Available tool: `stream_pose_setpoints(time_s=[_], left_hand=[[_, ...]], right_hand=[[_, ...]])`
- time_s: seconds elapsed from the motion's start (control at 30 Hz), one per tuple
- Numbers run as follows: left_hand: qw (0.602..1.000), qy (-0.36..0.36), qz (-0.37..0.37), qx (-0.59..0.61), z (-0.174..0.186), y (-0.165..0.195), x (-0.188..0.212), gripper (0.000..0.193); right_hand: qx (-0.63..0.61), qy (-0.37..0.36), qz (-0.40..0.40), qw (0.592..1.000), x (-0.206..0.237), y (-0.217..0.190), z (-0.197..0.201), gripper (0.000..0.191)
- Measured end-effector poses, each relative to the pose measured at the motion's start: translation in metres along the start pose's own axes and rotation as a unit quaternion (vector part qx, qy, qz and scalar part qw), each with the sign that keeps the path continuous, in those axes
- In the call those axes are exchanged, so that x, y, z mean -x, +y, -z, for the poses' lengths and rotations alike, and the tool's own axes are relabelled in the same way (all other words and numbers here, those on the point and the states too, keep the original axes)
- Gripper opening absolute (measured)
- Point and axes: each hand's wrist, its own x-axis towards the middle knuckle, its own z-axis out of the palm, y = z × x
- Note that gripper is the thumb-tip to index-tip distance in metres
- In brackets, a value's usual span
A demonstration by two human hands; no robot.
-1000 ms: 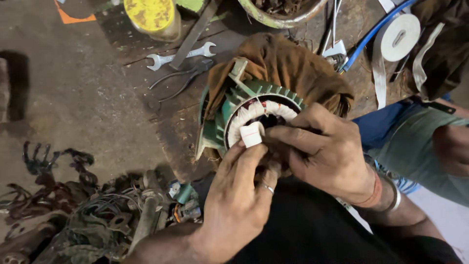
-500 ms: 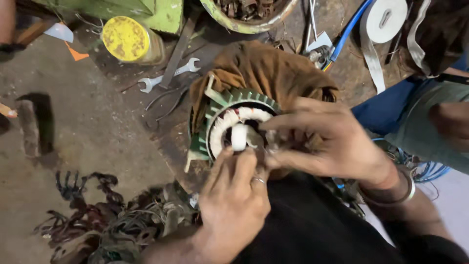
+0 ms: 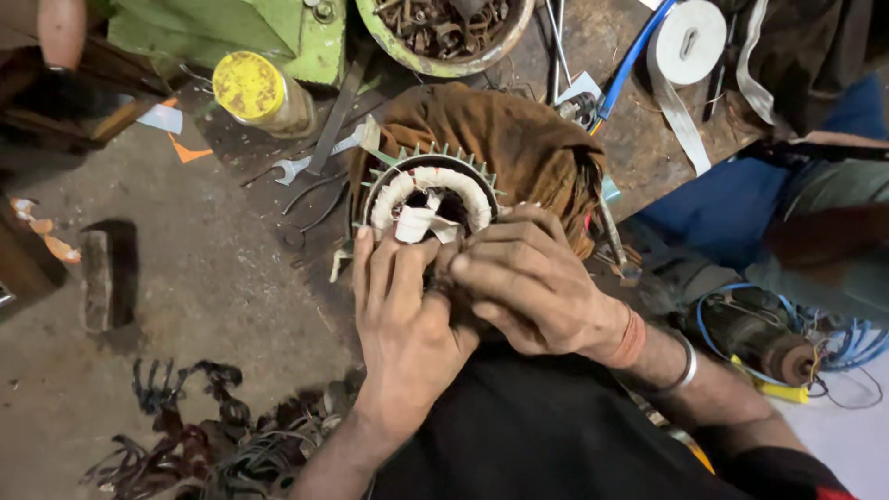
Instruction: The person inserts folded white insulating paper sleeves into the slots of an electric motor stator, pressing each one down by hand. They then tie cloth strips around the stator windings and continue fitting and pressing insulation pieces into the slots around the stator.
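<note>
The left hand lay with its fingers straight and close together, their tips pressed against the near rim of the stator, closed on nothing; a ring sat on one finger. The right hand was curled, fingers bent tight at the stator's near right edge, and seemed to pinch the winding there, though what lay under the fingertips could not be told. A white paper strip stood bent inside the bore, just past the left fingertips. The stator was a ring with white-taped coils and green insulation teeth round its rim, and it rested tilted on a brown cloth right before the person's knees. Bangles circled the right wrist. Left of the stator a spanner and pliers lay on the dirty floor, with a yellow-lidded jar beyond them beside a green machine base. A bowl of scrap metal stood behind the cloth. A white tape roll and a blue cable lay to the far right. Tangled old wire was heaped near the left forearm, and a grinder with blue cord lay by the right arm.
</note>
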Motion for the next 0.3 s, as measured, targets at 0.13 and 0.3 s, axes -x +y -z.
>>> stream_pose_setpoints(time_s=[0.13, 0.3], left_hand=[[1.0, 0.001, 0.007, 0.011, -0.005, -0.005, 0.005, 0.032], [0.999, 0.031, -0.001, 0.014, -0.009, -0.006, 0.006, 0.021]], right_hand=[[-0.034, 0.048, -0.009, 0.998, 0.007, -0.005, -0.008, 0.011], [-0.331, 0.192, -0.143, 0.913, 0.033, -0.018, -0.009, 0.013]])
